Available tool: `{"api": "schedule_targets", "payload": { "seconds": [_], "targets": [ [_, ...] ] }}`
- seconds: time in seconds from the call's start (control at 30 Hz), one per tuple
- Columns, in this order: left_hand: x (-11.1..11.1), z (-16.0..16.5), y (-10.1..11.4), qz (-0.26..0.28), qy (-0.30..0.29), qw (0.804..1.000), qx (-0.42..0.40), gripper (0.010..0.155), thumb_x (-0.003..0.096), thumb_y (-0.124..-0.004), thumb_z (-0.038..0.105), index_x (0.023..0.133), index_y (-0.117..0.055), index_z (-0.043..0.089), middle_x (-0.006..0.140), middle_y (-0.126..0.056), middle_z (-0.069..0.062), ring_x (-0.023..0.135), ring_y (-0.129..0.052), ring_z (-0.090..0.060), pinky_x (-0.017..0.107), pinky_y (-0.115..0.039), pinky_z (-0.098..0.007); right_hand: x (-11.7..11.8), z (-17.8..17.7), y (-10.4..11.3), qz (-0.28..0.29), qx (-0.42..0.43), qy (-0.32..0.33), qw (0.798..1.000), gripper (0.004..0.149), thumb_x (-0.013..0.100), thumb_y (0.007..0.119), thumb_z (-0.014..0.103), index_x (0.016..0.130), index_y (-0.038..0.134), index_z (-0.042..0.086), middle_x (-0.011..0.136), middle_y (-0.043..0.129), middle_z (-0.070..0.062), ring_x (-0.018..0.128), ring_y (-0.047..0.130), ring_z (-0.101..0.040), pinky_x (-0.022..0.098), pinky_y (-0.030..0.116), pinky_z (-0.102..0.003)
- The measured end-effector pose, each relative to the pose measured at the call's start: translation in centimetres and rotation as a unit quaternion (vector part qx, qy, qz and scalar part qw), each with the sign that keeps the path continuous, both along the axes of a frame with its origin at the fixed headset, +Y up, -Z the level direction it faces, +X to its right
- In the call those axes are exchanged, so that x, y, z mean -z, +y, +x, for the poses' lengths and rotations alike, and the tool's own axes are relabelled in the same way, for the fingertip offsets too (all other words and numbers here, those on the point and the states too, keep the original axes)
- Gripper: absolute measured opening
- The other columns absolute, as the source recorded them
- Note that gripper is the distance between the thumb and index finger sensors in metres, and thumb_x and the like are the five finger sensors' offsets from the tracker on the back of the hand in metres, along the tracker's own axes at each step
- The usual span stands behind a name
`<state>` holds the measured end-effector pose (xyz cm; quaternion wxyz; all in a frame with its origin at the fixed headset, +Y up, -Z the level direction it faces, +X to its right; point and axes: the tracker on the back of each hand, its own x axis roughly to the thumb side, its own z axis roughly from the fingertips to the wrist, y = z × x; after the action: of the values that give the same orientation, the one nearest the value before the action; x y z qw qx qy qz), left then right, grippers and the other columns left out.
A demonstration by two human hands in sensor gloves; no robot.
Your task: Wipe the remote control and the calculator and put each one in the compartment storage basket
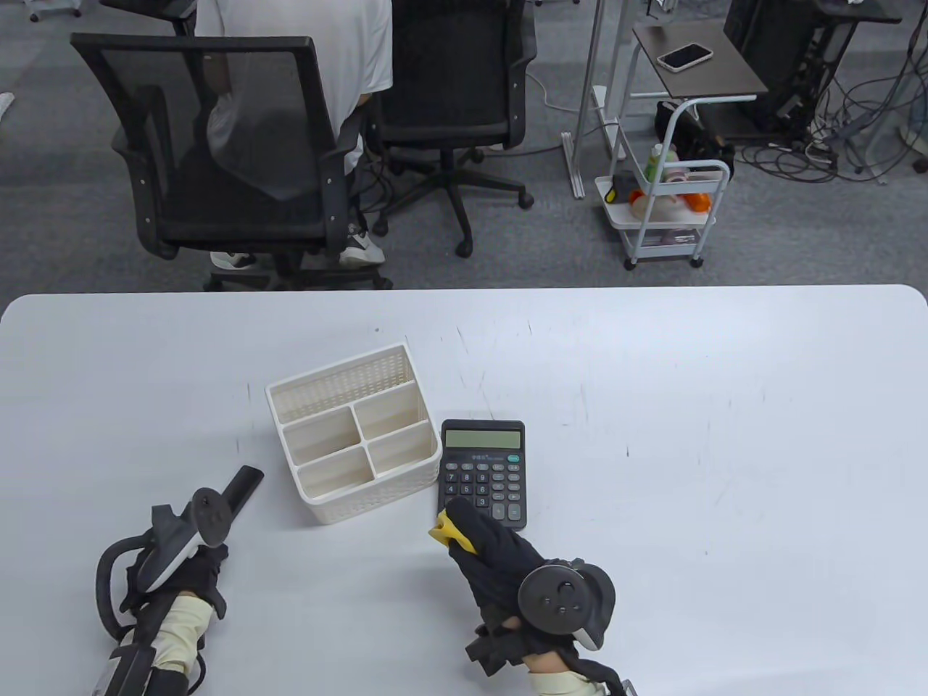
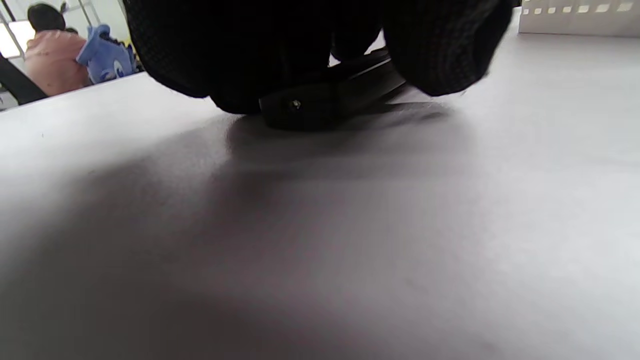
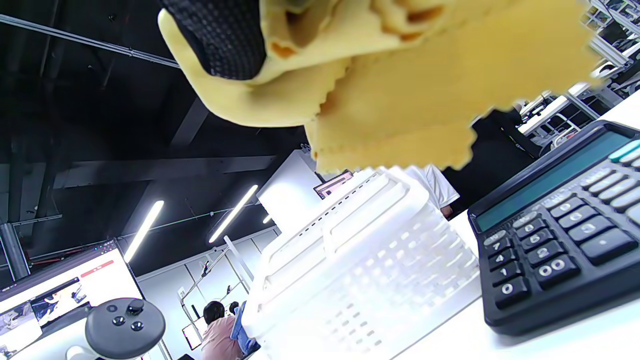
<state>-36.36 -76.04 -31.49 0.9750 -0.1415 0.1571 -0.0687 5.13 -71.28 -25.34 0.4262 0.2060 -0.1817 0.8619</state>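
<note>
Pinching a yellow cloth (image 3: 380, 95) between curled fingertips (image 3: 220, 40), the right hand (image 1: 500, 558) hovers at the calculator's near-left corner, the cloth bunched under the fingers and partly hanging free. The calculator (image 1: 482, 473) lies flat on the white table (image 1: 689, 449), display toward twelve o'clock, just beside the storage basket (image 1: 353, 433), which sits at its nine o'clock. All the basket's compartments appear empty, so the wiping seems only to be starting.

At roughly eight o'clock from the basket, the left hand (image 1: 185, 573) lies over the near end of the black remote control (image 1: 243, 487). In the left wrist view the gloved fingers (image 2: 440, 55) curl down over the remote control, which rests on the table; whether they truly grip it or merely rest on it cannot be told. Its far end points toward one o'clock, out from under the hand.

To wipe well, the right hand would probably do best to flatten the cloth so that more than a wad meets the keys, then draw it from the six o'clock edge toward the display in overlapping strokes. The calculator is light and unheld, so firm pressure could likely skid it against the basket; pressing downward more than forward should keep it in place.
</note>
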Motion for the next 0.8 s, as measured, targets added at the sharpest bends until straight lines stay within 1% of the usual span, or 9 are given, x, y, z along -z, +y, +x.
{"api": "schedule_targets", "payload": {
  "seconds": [0.1, 0.27, 0.33, 0.37, 0.43, 0.57, 0.67, 0.73, 0.8],
  "targets": [
    [0.3, 0.8, 0.0, -0.005, -0.019, 0.999, 0.038, 0.06, 0.049, -0.083, 0.04, 0.103, -0.064, 0.022, 0.098, -0.083, -0.011, 0.083, -0.094, -0.031, 0.059, -0.084, -0.046, 0.2, -0.1, -0.2, -0.005, -0.004, 0.001, 1.0, 0.049, 0.057, 0.075, 0.025, 0.099, 0.075, 0.0, 0.089, 0.089, -0.023, 0.065, 0.097, -0.032, 0.052, 0.076, -0.056],
    [1.1, 2.4, -0.3, -0.034, -0.051, 0.992, 0.11, 0.067, 0.048, -0.083, 0.039, 0.105, -0.059, 0.014, 0.093, -0.088, -0.016, 0.076, -0.102, -0.035, 0.053, -0.09, -0.046, 0.4, -0.2, -0.4, -0.01, -0.01, 0.001, 1.0, 0.049, 0.057, 0.075, 0.025, 0.099, 0.075, 0.0, 0.089, 0.089, -0.023, 0.066, 0.097, -0.031, 0.052, 0.076, -0.056],
    [1.2, 2.8, -0.5, -0.027, -0.054, 0.989, 0.135, 0.065, 0.0478, -0.082, 0.035, 0.104, -0.06, 0.012, 0.091, -0.091, -0.016, 0.073, -0.105, -0.032, 0.05, -0.092, -0.044, 0.4, -0.1, -0.4, -0.01, -0.01, 0.0, 1.0, 0.049, 0.057, 0.075, 0.025, 0.099, 0.075, 0.0, 0.089, 0.089, -0.023, 0.065, 0.097, -0.032, 0.052, 0.076, -0.056],
    [1.3, 2.9, -0.6, -0.013, -0.051, 0.988, 0.148, 0.065, 0.047, -0.084, 0.033, 0.104, -0.06, 0.011, 0.088, -0.092, -0.013, 0.069, -0.106, -0.028, 0.049, -0.093, -0.042, 0.4, -0.1, -0.4, -0.01, -0.012, 0.0, 1.0, 0.049, 0.057, 0.075, 0.025, 0.099, 0.075, 0.0, 0.09, 0.088, -0.023, 0.066, 0.097, -0.031, 0.052, 0.076, -0.056],
    [1.2, 2.8, -0.8, -0.005, -0.035, 0.988, 0.15, 0.064, 0.0472, -0.086, 0.032, 0.104, -0.061, 0.014, 0.088, -0.092, -0.011, 0.07, -0.105, -0.026, 0.05, -0.092, -0.041, 0.4, -0.1, -0.5, -0.011, -0.014, 0.0, 1.0, 0.049, 0.057, 0.075, 0.025, 0.099, 0.076, 0.0, 0.089, 0.089, -0.023, 0.066, 0.097, -0.031, 0.052, 0.076, -0.056],
    [1.0, 2.4, -0.5, 0.019, -0.026, 0.991, 0.129, 0.058, 0.0468, -0.088, 0.032, 0.1, -0.069, 0.019, 0.085, -0.094, -0.008, 0.068, -0.106, -0.025, 0.049, -0.092, -0.041, 0.5, -0.1, -0.5, -0.015, -0.013, 0.001, 1.0, 0.049, 0.057, 0.075, 0.025, 0.099, 0.075, 0.0, 0.09, 0.088, -0.023, 0.066, 0.097, -0.031, 0.052, 0.076, -0.057],
    [0.7, 2.1, 0.4, 0.046, -0.005, 0.996, 0.074, 0.056, 0.0471, -0.088, 0.033, 0.098, -0.071, 0.02, 0.084, -0.096, -0.006, 0.066, -0.107, -0.024, 0.048, -0.092, -0.041, 0.5, -0.1, -0.5, -0.016, -0.013, 0.001, 1.0, 0.049, 0.057, 0.075, 0.025, 0.099, 0.075, 0.0, 0.089, 0.088, -0.023, 0.066, 0.097, -0.032, 0.052, 0.076, -0.057],
    [0.4, 2.1, 1.3, 0.08, 0.01, 0.996, 0.037, 0.054, 0.0474, -0.088, 0.034, 0.097, -0.072, 0.02, 0.082, -0.096, -0.006, 0.064, -0.107, -0.023, 0.046, -0.092, -0.041, 0.5, -0.1, -0.5, -0.016, -0.013, 0.002, 1.0, 0.049, 0.057, 0.075, 0.025, 0.099, 0.075, 0.0, 0.09, 0.088, -0.023, 0.066, 0.097, -0.031, 0.052, 0.076, -0.057],
    [0.1, 2.5, 2.7, 0.119, 0.02, 0.993, 0.008, 0.054, 0.0479, -0.087, 0.034, 0.098, -0.071, 0.02, 0.083, -0.096, -0.006, 0.064, -0.106, -0.023, 0.047, -0.091, -0.041, 0.5, 0.0, -0.5, -0.017, -0.013, 0.002, 1.0, 0.049, 0.057, 0.075, 0.025, 0.099, 0.075, 0.0, 0.089, 0.089, -0.023, 0.066, 0.097, -0.032, 0.052, 0.076, -0.057]
  ]
}}
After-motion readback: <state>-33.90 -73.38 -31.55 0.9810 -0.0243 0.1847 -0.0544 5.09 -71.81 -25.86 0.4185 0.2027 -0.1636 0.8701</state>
